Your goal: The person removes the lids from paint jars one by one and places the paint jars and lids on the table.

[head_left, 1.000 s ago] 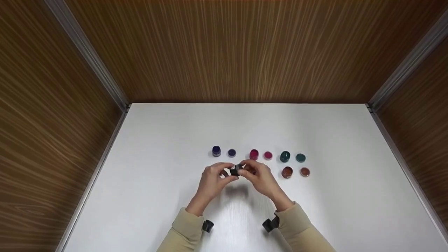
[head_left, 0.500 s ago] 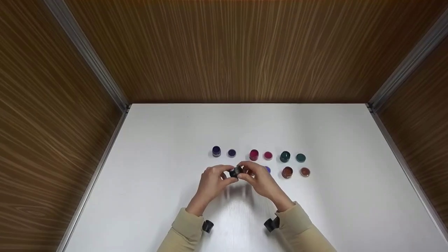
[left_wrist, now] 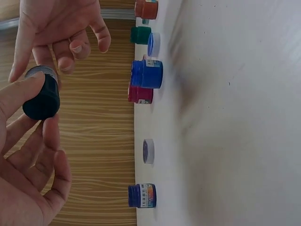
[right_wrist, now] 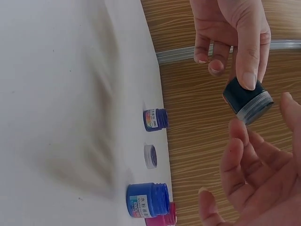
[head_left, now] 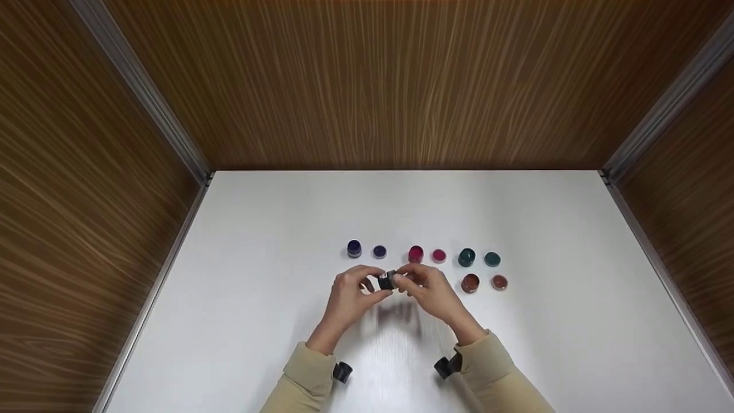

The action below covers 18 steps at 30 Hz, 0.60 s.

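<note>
My left hand [head_left: 348, 292] pinches a small dark paint jar [head_left: 385, 281] between thumb and fingers, tilted above the white table. The jar's clear-sided lid [right_wrist: 255, 107] sits on its mouth and points to my right hand [head_left: 433, 293]. In the right wrist view a fingertip of the right hand touches or nearly touches the lid's edge, while the thumb stands a little apart from it. An uncapped blue paint jar [right_wrist: 146, 199] and its lid [left_wrist: 154, 44] stand on the table, hidden behind the right hand in the head view.
Uncapped paint jars stand beyond the hands: purple [head_left: 354, 248], magenta [head_left: 416, 253], green [head_left: 467, 257] and brown [head_left: 470, 282]. Beside each lies its lid, such as the purple lid [head_left: 379, 251] and the brown lid [head_left: 499, 282]. Wood-grain panels [head_left: 367, 86] enclose the table.
The right hand's fingers have shifted around the lid and the hand has moved slightly right. The dark jar's tilt has changed a little; the left hand keeps its grip.
</note>
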Tool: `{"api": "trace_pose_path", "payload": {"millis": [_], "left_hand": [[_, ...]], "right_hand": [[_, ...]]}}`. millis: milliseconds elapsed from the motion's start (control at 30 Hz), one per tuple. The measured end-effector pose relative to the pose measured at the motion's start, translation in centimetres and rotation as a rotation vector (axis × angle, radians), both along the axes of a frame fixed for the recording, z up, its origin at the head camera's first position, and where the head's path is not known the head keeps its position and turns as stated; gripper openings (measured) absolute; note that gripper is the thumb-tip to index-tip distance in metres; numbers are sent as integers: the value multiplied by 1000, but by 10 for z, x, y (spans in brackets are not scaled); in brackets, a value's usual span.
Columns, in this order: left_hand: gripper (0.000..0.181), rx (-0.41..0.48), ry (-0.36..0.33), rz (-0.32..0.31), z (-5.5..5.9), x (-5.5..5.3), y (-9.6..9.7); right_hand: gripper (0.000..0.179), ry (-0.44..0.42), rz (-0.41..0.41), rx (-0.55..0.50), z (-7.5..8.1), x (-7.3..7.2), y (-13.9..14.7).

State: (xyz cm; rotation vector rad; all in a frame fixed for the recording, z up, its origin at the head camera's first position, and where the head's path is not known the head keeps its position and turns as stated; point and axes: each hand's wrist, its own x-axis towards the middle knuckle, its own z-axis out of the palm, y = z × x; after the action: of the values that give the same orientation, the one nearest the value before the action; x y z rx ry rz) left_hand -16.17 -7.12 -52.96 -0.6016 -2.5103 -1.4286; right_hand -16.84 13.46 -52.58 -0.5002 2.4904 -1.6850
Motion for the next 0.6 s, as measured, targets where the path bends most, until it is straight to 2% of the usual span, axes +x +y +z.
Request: {"api": "trace_pose_path", "payload": {"millis": [200, 300, 400, 433, 500, 600], "left_hand": [[30, -4, -52, -46, 2, -2, -2], [30, 19, -61, -54, 1, -3, -3], [29, 43, -51, -54, -1, -4, -3], [29, 50, -43, -53, -1, -4, -4], [28, 62, -36, -48, -1, -4, -4], [28, 74, -28, -36, -2, -4, -3]], "right_hand": [[28, 8, 50, 19, 7, -1, 4], [31, 20, 88, 36, 24, 5, 3], [40, 6, 108, 38, 27, 5, 2], [42, -7, 108, 27, 27, 4, 2], [44, -23, 96, 10, 16, -1, 3], [37, -42, 73, -21, 8, -5, 4]]}}
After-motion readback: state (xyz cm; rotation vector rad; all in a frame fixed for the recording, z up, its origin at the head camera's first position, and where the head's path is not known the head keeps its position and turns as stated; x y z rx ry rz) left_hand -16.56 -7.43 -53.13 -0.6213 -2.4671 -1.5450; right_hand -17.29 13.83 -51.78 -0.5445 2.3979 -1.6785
